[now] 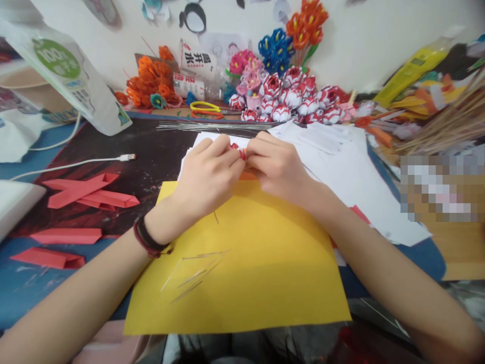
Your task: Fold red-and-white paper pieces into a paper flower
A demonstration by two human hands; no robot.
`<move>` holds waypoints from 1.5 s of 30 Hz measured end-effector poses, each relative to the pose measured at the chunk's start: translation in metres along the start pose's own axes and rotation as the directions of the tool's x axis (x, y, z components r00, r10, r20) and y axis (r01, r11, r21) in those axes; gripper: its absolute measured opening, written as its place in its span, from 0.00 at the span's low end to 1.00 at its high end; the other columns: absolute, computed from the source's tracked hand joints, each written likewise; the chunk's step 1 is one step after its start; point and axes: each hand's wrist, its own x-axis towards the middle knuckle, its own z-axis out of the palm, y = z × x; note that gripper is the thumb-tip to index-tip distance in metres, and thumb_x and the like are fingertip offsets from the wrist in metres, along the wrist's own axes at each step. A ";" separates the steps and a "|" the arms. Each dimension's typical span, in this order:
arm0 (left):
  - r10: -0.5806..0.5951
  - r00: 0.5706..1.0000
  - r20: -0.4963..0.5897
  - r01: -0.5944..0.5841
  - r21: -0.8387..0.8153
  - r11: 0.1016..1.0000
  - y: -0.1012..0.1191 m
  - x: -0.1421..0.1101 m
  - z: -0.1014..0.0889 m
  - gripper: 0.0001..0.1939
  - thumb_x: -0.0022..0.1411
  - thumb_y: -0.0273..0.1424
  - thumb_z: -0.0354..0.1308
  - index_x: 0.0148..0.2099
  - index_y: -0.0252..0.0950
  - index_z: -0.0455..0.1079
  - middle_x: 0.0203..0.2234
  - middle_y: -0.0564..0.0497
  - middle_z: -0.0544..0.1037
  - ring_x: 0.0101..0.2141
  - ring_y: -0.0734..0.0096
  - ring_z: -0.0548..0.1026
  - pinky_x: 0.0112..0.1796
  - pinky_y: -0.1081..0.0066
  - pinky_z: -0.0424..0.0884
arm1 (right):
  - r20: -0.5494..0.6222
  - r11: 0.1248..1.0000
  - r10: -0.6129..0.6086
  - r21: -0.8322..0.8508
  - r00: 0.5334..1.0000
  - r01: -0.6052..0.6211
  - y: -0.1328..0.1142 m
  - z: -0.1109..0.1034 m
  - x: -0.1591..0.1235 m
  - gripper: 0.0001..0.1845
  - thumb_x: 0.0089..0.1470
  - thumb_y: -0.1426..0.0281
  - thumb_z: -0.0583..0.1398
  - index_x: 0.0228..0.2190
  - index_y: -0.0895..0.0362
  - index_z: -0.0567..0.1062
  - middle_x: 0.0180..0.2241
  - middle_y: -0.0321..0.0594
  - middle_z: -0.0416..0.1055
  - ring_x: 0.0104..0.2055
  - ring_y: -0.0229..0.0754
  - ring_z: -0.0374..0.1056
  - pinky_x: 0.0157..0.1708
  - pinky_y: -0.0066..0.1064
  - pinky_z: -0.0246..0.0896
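Observation:
Close together over the far edge of a yellow sheet [273, 273], my left hand [210, 174] and my right hand [276, 164] are both closed in a pinch. Between their fingertips shows a small red-and-white paper flower [238, 150], mostly covered by the fingers. A bit of orange paper [249, 175] peeks out just below it. Several short thin wires [195, 277] lie on the yellow sheet, nearer to me than my left hand. To the left rest several folded red paper strips [66, 235].
Behind my hands stand red-and-white paper flowers [291, 98], yellow-and-orange scissors [205, 109] and a bundle of long wires [212, 126]. White paper sheets [341, 172] spread to the right. A white bottle [71, 76] and a charging cable [127, 157] are at left.

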 end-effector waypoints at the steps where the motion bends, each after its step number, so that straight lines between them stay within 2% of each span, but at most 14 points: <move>1: -0.008 1.000 0.003 0.009 -0.017 1.000 0.000 0.001 0.000 0.15 0.66 0.24 0.46 0.27 0.37 0.66 0.22 0.50 0.67 0.35 0.63 0.67 0.32 0.63 0.60 | -0.004 1.000 0.017 0.020 1.000 -0.017 0.000 0.001 0.000 0.15 0.60 0.79 0.52 0.24 0.55 0.67 0.30 0.39 0.66 0.37 0.42 0.59 0.33 0.36 0.53; 9: -0.069 0.997 0.046 0.073 -0.077 0.994 -0.001 0.001 0.001 0.13 0.65 0.25 0.48 0.31 0.37 0.70 0.24 0.48 0.72 0.37 0.60 0.69 0.35 0.60 0.63 | -0.001 0.989 0.106 0.100 0.994 -0.105 0.000 0.006 -0.001 0.12 0.59 0.78 0.53 0.26 0.56 0.70 0.32 0.39 0.67 0.36 0.41 0.61 0.35 0.35 0.56; 14: -0.170 0.985 -0.018 0.167 -0.099 0.981 -0.002 -0.003 0.004 0.12 0.67 0.27 0.48 0.37 0.38 0.72 0.28 0.48 0.75 0.38 0.58 0.70 0.36 0.59 0.63 | -0.021 0.975 0.222 0.035 0.975 -0.221 -0.004 0.005 0.000 0.07 0.56 0.78 0.57 0.33 0.57 0.73 0.36 0.40 0.70 0.40 0.44 0.63 0.38 0.35 0.57; 19: -0.203 0.977 -0.071 0.196 -0.096 0.976 -0.004 -0.004 0.003 0.11 0.69 0.30 0.49 0.39 0.40 0.72 0.29 0.48 0.76 0.38 0.60 0.71 0.35 0.61 0.64 | -0.074 0.972 0.230 -0.038 0.970 -0.234 -0.004 0.005 0.001 0.05 0.57 0.75 0.58 0.35 0.56 0.74 0.35 0.40 0.71 0.39 0.44 0.64 0.37 0.35 0.56; 26: -0.094 0.994 -0.062 0.096 0.039 0.995 -0.003 -0.003 0.001 0.12 0.70 0.30 0.46 0.39 0.38 0.71 0.29 0.47 0.73 0.38 0.59 0.71 0.35 0.60 0.64 | -0.137 0.968 0.155 -0.178 0.978 -0.178 -0.002 0.003 0.000 0.09 0.58 0.76 0.55 0.28 0.56 0.73 0.29 0.40 0.70 0.34 0.43 0.62 0.32 0.35 0.52; 30: -0.035 0.999 -0.030 0.038 0.132 0.990 0.000 -0.003 0.002 0.13 0.70 0.27 0.45 0.36 0.37 0.69 0.27 0.48 0.72 0.36 0.61 0.70 0.32 0.64 0.62 | -0.079 0.967 0.075 -0.236 0.994 -0.092 -0.003 0.002 -0.001 0.09 0.53 0.78 0.55 0.24 0.57 0.70 0.25 0.38 0.66 0.29 0.41 0.58 0.29 0.35 0.48; 35: 0.106 0.994 0.033 -0.111 0.213 0.971 0.000 -0.002 0.004 0.16 0.69 0.23 0.43 0.29 0.37 0.65 0.25 0.50 0.69 0.34 0.65 0.68 0.29 0.65 0.58 | 0.039 0.977 -0.038 -0.206 0.998 0.045 -0.001 0.003 -0.002 0.09 0.49 0.80 0.54 0.21 0.57 0.68 0.24 0.38 0.65 0.27 0.39 0.54 0.27 0.35 0.43; 40: 0.162 0.981 0.104 -0.180 0.205 0.962 -0.006 0.000 0.005 0.16 0.68 0.23 0.43 0.28 0.39 0.62 0.25 0.50 0.66 0.35 0.65 0.68 0.29 0.64 0.59 | 0.089 0.987 -0.032 -0.152 0.996 0.045 0.002 0.005 -0.004 0.10 0.48 0.81 0.54 0.20 0.57 0.68 0.24 0.37 0.65 0.27 0.39 0.56 0.27 0.34 0.44; 45: 0.174 0.983 0.059 -0.182 0.173 0.968 -0.007 0.002 0.003 0.14 0.68 0.23 0.45 0.29 0.39 0.59 0.25 0.51 0.65 0.34 0.63 0.68 0.30 0.63 0.58 | 0.017 0.978 0.007 -0.209 1.000 -0.003 -0.001 0.005 -0.003 0.09 0.47 0.81 0.55 0.21 0.56 0.67 0.23 0.37 0.65 0.27 0.39 0.55 0.27 0.35 0.43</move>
